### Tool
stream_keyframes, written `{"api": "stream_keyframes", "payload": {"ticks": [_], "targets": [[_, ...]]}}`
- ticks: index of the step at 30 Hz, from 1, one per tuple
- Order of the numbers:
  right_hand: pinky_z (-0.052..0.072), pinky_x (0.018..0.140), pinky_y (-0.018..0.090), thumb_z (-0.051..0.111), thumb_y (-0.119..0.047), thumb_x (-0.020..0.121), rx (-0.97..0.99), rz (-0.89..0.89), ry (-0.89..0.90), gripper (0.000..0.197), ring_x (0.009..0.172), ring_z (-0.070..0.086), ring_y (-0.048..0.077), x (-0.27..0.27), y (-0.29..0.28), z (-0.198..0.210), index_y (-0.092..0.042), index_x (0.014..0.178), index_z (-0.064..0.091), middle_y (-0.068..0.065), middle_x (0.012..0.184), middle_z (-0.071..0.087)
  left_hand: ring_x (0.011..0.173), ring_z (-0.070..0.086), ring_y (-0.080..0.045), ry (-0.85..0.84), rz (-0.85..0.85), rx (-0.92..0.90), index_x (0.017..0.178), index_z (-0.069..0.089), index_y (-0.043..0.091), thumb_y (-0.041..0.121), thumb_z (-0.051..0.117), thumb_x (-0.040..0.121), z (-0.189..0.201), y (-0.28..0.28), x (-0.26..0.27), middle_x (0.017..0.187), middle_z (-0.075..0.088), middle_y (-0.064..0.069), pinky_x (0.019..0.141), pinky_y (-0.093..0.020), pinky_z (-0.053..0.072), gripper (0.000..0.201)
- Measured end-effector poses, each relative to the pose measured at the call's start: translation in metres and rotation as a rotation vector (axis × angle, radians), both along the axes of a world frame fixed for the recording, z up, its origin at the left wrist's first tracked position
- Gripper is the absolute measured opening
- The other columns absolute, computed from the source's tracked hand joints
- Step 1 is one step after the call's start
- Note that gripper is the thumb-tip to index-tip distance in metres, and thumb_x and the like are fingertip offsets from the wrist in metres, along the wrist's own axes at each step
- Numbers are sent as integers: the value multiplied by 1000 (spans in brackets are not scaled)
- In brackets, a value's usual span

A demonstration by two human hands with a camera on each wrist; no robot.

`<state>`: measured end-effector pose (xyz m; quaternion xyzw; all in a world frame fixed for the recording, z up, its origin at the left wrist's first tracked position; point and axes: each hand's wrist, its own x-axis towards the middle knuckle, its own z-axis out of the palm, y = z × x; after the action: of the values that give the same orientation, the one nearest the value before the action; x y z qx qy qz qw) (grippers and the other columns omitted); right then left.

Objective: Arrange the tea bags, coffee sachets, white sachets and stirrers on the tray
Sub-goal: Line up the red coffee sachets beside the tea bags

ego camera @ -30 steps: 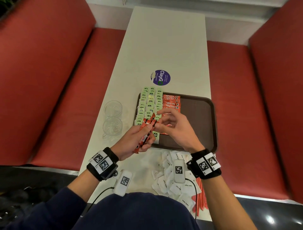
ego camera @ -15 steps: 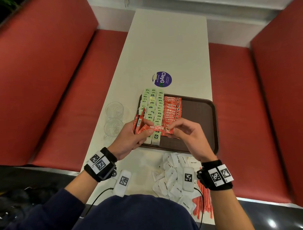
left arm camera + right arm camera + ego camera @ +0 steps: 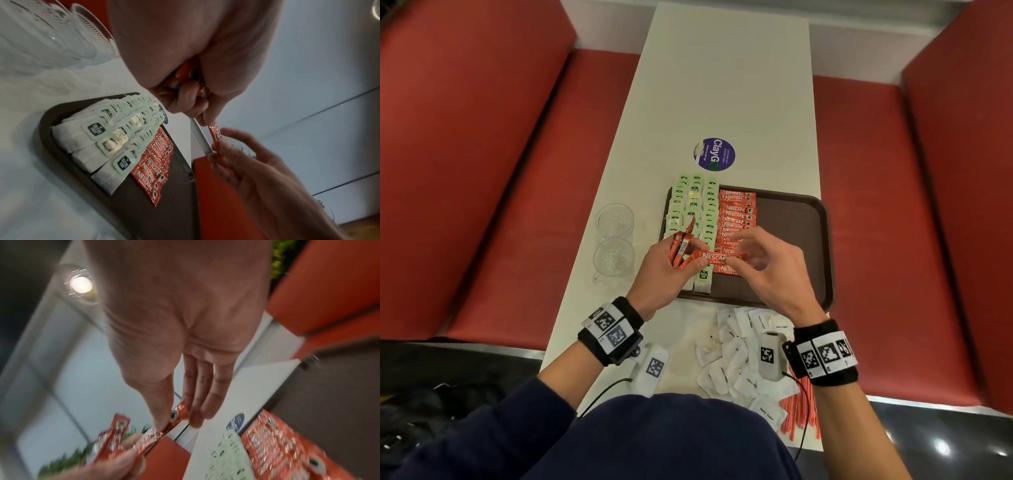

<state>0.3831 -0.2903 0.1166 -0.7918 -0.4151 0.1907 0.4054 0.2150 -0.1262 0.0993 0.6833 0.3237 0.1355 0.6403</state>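
On the brown tray (image 3: 794,240), green-tagged tea bags (image 3: 693,212) fill rows along the left side. Beside them lies a column of red coffee sachets (image 3: 736,219). My left hand (image 3: 690,253) hovers over the tray's near left part and grips a small bundle of coffee sachets (image 3: 680,245). A single coffee sachet (image 3: 722,257) lies crosswise between my hands: the left thumb holds one end and my right hand (image 3: 739,255) pinches the other. The left wrist view shows that sachet (image 3: 214,138) above the coffee column (image 3: 154,162). White sachets (image 3: 736,363) and red stirrers (image 3: 801,411) lie on the table near me.
Two glass cups (image 3: 614,240) stand on the white table left of the tray. A round purple sticker (image 3: 714,154) sits beyond the tray. The tray's right half (image 3: 791,219) is bare. Red benches flank the table. Two white tagged devices lie at the near edge.
A second ago both hands held the bundle together. The right hand has since drawn one sachet out to the right, and it now lies crosswise over the coffee column.
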Motion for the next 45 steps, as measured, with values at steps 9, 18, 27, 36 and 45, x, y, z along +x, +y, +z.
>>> {"api": "stream_keyframes", "payload": {"ticks": [9,18,27,36,45], "targets": [[49,74,39,79,-36,97,-56,188,-699,25,100,68,20,1,0,-13,-23,119,78,-5,111,77,102,74,-4,16,-54,3,113,76,28,23,82,98,-1,-3,8,106,79,15,94,-30,59,17],[55,82,37,78,-34,94,-452,144,-381,24,100,69,21,28,-2,-69,-25,116,72,-4,111,72,57,55,-18,58,18,-188,120,65,8,23,69,107,-6,-3,-5,85,77,-13,53,-26,45,20],[58,87,44,81,-35,93,-576,176,-422,33,109,64,27,26,20,-103,-22,122,70,0,119,69,54,47,-14,122,11,-196,114,66,8,28,70,106,-5,3,-18,73,57,-7,49,-24,39,22],[59,86,47,74,-29,99,-516,149,-432,23,109,64,28,21,22,-105,-20,121,72,2,117,70,57,35,-12,99,-38,-318,113,58,11,29,65,109,-4,2,-20,72,40,3,47,-21,34,20],[59,88,35,74,-36,103,-187,25,-144,18,99,67,6,13,23,-69,-30,120,77,-14,113,75,55,41,-16,128,-129,-309,119,67,7,35,53,114,1,4,-25,75,50,-5,46,-20,31,32]]}}
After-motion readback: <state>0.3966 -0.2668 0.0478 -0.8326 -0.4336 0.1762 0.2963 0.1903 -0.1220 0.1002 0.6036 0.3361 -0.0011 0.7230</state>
